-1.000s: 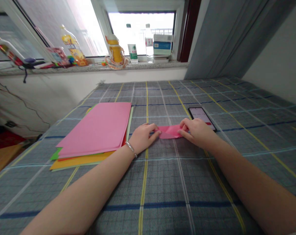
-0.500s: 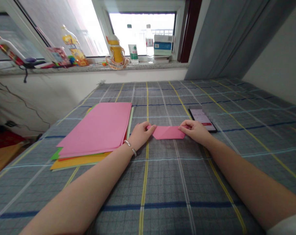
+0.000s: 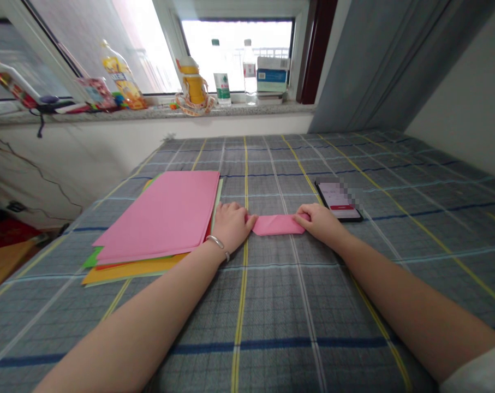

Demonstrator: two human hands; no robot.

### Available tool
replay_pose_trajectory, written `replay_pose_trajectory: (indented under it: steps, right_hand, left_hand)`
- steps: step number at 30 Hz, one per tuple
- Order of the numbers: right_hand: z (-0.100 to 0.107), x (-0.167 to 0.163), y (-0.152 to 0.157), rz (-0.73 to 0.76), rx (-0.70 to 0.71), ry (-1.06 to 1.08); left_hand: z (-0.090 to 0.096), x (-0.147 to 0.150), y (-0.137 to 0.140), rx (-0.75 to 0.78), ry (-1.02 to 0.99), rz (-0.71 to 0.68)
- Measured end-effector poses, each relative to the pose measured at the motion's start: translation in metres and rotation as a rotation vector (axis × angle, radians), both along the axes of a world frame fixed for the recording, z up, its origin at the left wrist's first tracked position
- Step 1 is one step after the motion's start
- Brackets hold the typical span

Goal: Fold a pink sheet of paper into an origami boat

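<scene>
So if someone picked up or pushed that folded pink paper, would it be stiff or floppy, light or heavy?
The folded pink paper is probably very light, being just a small strip. Its crease and angled corners suggest layers, so it may be stiffer than one sheet, though still bendable. Being flat, it would likely slide rather than roll.

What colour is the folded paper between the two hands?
The folded paper is pink, seen best in the head view.
</scene>
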State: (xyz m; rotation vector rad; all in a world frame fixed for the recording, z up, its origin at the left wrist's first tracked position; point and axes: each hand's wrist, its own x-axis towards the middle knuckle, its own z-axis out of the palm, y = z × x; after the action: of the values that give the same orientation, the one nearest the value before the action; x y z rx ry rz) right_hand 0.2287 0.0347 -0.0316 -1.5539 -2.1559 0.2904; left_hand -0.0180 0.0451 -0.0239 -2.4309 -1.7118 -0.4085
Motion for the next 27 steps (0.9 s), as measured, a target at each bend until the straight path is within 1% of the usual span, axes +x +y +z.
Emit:
replay_pose_trajectory:
  steps: [4,8,14,16,19,21,24,27]
  right_hand:
    - [0.0,-0.002,0.0,-0.027,0.002,-0.143]
    - [0.0,-0.005,-0.001,-0.068,0.053,-0.254]
    - [0.002,-0.007,-0.001,-0.064,0.074,-0.323]
    - [0.002,-0.006,0.0,-0.048,0.069,-0.32]
    - [0.001,-0.006,0.0,-0.025,0.068,-0.302]
    - [0.0,-0.005,0.0,0.003,0.064,-0.26]
    - [-0.004,-0.007,0.0,0.037,0.015,-0.125]
    - [-0.006,-0.011,-0.001,0.035,-0.029,0.024]
  left_hand:
    - [0.001,0.002,-0.005,0.051,0.073,-0.013]
    - [-0.003,0.002,-0.007,0.116,0.121,-0.028]
    - [-0.006,0.002,-0.008,0.151,0.116,-0.057]
    - [-0.006,0.003,-0.009,0.139,0.092,-0.093]
    - [-0.007,0.006,-0.008,0.087,0.049,-0.203]
    - [-0.008,0.007,-0.007,0.052,0.031,-0.246]
    - [-0.009,0.007,-0.003,0.022,-0.002,-0.235]
    - [-0.006,0.006,-0.001,0.011,-0.041,-0.186]
